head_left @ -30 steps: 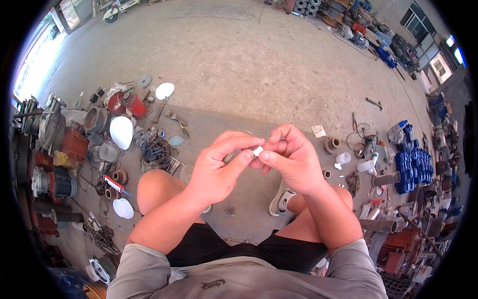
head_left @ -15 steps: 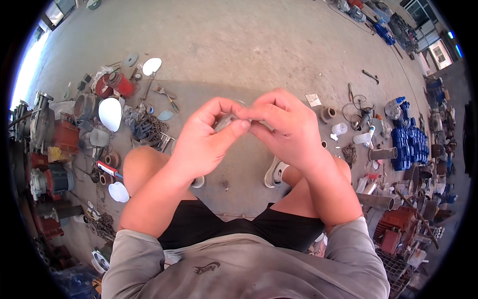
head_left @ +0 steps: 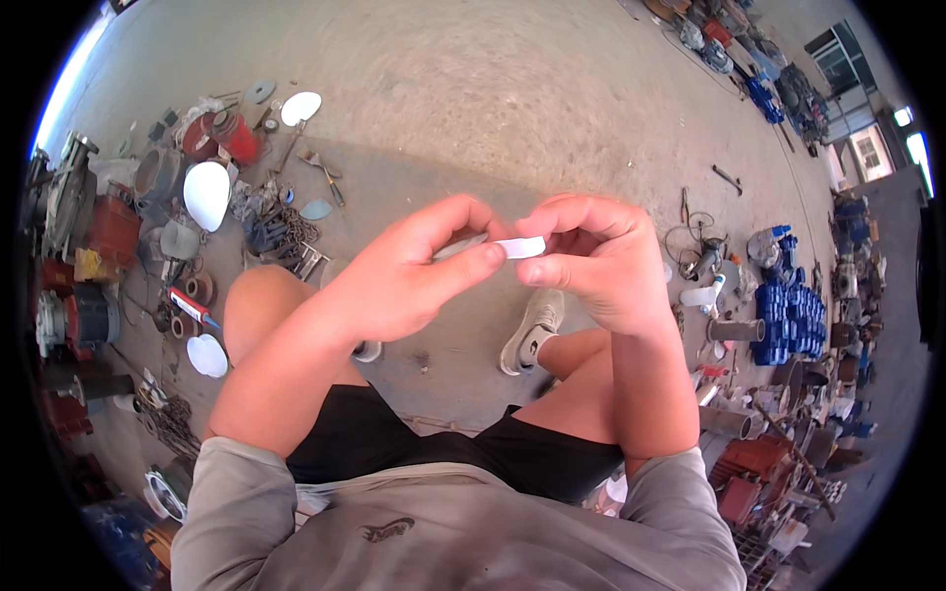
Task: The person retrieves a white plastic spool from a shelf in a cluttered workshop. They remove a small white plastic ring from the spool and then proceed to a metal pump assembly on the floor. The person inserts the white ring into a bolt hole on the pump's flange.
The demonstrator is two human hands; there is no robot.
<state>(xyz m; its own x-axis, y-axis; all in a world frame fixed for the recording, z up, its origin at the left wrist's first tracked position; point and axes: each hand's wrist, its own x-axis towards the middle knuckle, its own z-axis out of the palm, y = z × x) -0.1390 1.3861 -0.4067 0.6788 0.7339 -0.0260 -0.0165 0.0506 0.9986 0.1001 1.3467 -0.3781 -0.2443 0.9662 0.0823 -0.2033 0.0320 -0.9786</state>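
In front of my knees, my left hand [head_left: 404, 286] pinches a small white strip-like piece [head_left: 522, 247] between thumb and fingers. A paler edge, possibly part of the same piece, shows in the gap of that hand; the rest is hidden by my fingers. My right hand [head_left: 611, 261] is at the other end of the piece, its fingers curled above and its thumb below. A gap shows between those fingertips and the thumb, with the white end between them. Whether the right fingertips touch it, I cannot tell.
On the floor to the left lie white oval discs [head_left: 207, 196], a red cylinder [head_left: 235, 138], a sealant tube [head_left: 193, 307], chains and machine parts. To the right are blue castings [head_left: 788, 310], a metal pipe [head_left: 737, 330], a white bottle [head_left: 702, 295] and red motors. My shoe [head_left: 532, 330] stands below my hands.
My fingertips have moved apart, and the white piece now shows between them. My right thumb and fingers have spread from their pinch. The view has shifted slightly, and my right foot shows more.
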